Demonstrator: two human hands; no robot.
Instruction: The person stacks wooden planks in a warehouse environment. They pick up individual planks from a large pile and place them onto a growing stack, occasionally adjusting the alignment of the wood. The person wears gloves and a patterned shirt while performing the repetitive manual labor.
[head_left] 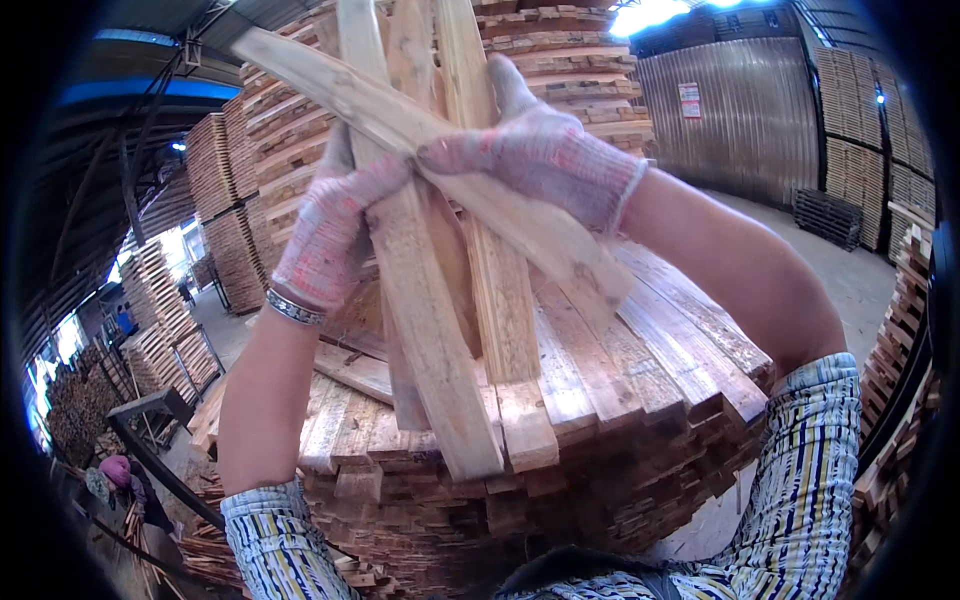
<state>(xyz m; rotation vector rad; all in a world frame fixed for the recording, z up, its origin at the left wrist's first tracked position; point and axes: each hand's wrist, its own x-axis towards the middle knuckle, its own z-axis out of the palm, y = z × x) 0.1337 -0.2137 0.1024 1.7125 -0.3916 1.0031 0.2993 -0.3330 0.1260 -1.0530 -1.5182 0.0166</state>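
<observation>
Because both gloved hands close on one loose bundle of wooden slats (440,300), the grip looks uneven. The left hand (325,235) has its fingers (375,180) wrapped around the slats from the left side. The right hand (545,150) has its fingers (455,155) closed over a long slat (400,115) that lies crosswise on top of the others. The bundle stands nearly upright in front of the fingers, and its lower ends rest on the flat stack of slats (600,400) below them.

I judge that the crossing slat could slide out sideways, since it is pressed only at one place. The upright slats fan apart below the fingers, so one could drop and knock the edge of the stack. Rough, splintered wood may also catch the knitted gloves.

Behind the fingers rise tall piles of stacked timber (230,200), which leave little free room above. To the right of the fingers are a corrugated metal wall (740,110) and more piles (900,350). Far below and left of the fingers somebody seems to crouch, a person in a pink head cover (115,470), but the view there is dark.
</observation>
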